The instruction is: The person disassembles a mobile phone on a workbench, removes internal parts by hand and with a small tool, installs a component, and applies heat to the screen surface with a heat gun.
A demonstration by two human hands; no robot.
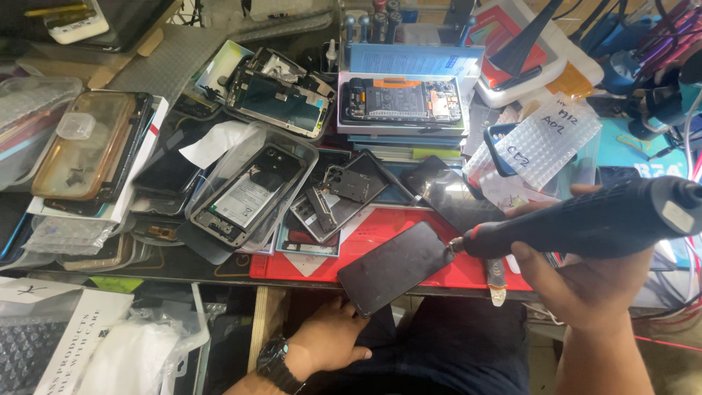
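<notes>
We see a dark workbench (219, 269) w/ red repair mat (439, 274) lower centre; opened phones, boxes piled upper left.

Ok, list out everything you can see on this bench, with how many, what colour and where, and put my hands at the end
Dark phone screen panel: one, black, front edge of the red mat.
Rotary tool: one, black with a red collar, tip at the panel's corner.
Red work mat: one, red, bench front.
Open phone in clear tray: one, black and white, left of centre.
Opened phone showing its board: one, black, on a stack of boxes at the back.
Amber phone case: one, brownish, far left.
Bubble-wrapped packet: one, clear, right of centre.
Wristwatch: one, black, on the left wrist.
Left hand: holds the panel's near edge.
Right hand: grips the rotary tool.
</notes>
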